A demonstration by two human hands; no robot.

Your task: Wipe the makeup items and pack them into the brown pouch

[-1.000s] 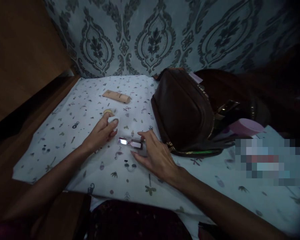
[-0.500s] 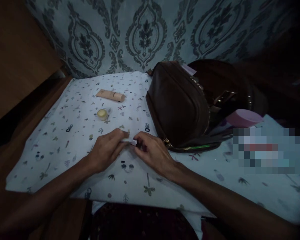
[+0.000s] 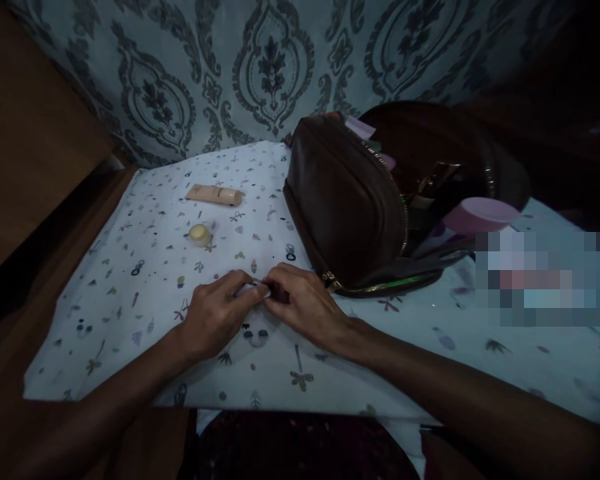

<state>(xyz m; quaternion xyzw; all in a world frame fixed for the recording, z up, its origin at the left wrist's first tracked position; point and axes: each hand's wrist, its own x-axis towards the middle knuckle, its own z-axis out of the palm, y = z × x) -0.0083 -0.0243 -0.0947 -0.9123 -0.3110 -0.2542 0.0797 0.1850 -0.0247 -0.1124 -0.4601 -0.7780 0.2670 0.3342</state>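
Observation:
My left hand and my right hand meet over the patterned white cloth, both pinched on a small lipstick-like tube that mostly hides between the fingertips. Only a pale end of it shows. A small yellow round jar lies farther back on the left. Beyond it rests a beige cosmetic tube on its side. A brown leather bag with an open zip stands just right of my right hand.
A pink round lid or compact pokes out behind the bag. A patterned wall backs the table. A wooden panel rises on the left. A blurred patch covers something at the right.
My left hand left the yellow jar and came to the small tube beside my right hand; both hands now close on it. The view shifted slightly downward.

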